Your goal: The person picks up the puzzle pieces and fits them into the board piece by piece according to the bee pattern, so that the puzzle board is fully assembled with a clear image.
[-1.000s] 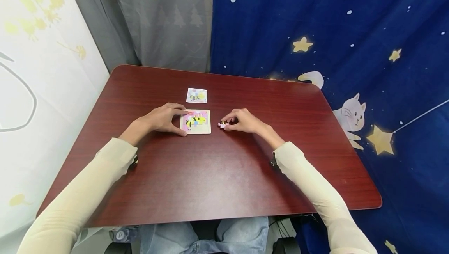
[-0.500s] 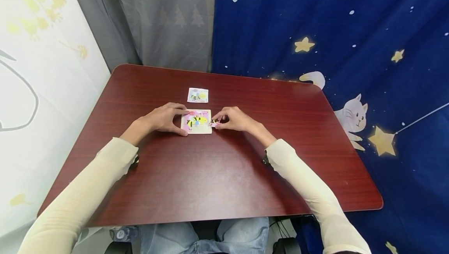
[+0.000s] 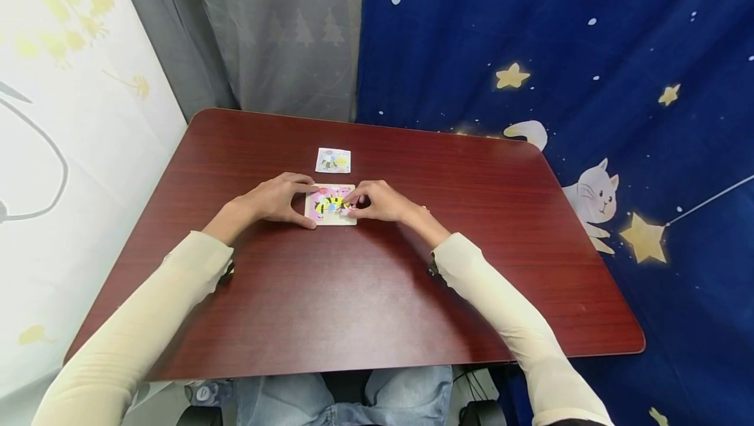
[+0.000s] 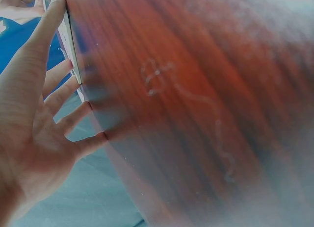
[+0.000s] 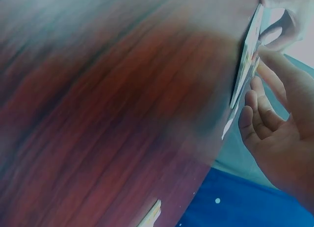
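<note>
A square wooden jigsaw puzzle board [image 3: 321, 220] with a bee picture on pink lies flat on the table. My left hand [image 3: 277, 199] rests at its left side, thumb at the near left corner and index finger over the far left part. In the left wrist view the left fingers [image 4: 63, 92] are spread and fairly straight, tips down at the table. My right hand [image 3: 379, 202] pinches a small pink puzzle piece [image 3: 345, 211] over the board's right part. Its fingers partly hide the piece and that corner of the board.
A picture card [image 3: 333, 161] with the same bee lies just beyond the board. A small light flat piece [image 5: 151, 214] lies on the table [image 3: 353, 295], mostly hidden behind the right wrist in the head view. Blue and grey curtains hang behind the table.
My right hand has moved left with the puzzle piece, from the table beside the board to over its right part. The left hand has stayed at the board's left side.
</note>
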### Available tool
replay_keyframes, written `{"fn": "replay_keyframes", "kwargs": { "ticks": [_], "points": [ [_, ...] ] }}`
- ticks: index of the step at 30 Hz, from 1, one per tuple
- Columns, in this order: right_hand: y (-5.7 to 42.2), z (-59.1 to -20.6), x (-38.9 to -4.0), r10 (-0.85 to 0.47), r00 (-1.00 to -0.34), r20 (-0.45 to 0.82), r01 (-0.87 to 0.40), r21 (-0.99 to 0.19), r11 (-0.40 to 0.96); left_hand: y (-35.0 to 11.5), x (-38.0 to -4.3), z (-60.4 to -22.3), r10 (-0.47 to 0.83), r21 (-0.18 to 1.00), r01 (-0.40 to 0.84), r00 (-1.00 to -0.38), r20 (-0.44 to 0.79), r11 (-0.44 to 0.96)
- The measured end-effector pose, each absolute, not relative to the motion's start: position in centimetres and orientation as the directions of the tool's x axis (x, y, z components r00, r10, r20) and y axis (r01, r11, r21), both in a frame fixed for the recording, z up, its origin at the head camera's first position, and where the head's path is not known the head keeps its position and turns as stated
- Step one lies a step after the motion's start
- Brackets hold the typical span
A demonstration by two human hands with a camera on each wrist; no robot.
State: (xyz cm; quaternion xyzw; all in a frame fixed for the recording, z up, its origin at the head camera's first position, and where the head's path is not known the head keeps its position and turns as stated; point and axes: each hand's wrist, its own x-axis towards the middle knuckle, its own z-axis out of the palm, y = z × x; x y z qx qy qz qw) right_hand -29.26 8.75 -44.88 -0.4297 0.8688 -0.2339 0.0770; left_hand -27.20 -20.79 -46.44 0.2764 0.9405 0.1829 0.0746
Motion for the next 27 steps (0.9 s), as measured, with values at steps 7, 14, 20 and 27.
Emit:
{"fn": "replay_keyframes", "kwargs": {
  "ticks": [7, 14, 20, 27],
  "points": [
    [7.4, -44.7, -28.9, -0.795, -0.604, 0.059, -0.728, -0.448, 0.52, -20.8, -27.3, -46.5, 0.553, 0.385, 0.5, -0.833, -0.033, 0.776],
    [6.5, -44.9, -28.8, -0.805, -0.59, 0.054, -0.733, -0.453, 0.507, -20.9, -27.3, -46.6, 0.556, 0.387, 0.507, -0.831, -0.017, 0.77],
    [5.8, -45.0, -28.8, -0.8, -0.598, 0.05, -0.726, -0.458, 0.513, -20.9, -27.3, -46.6, 0.558, 0.39, 0.512, -0.83, -0.006, 0.766],
    [5.3, -45.0, -28.7, -0.804, -0.593, 0.032, -0.726, -0.453, 0.517, -21.0, -27.2, -46.6, 0.555, 0.397, 0.507, -0.832, -0.009, 0.765]
  ]
}}
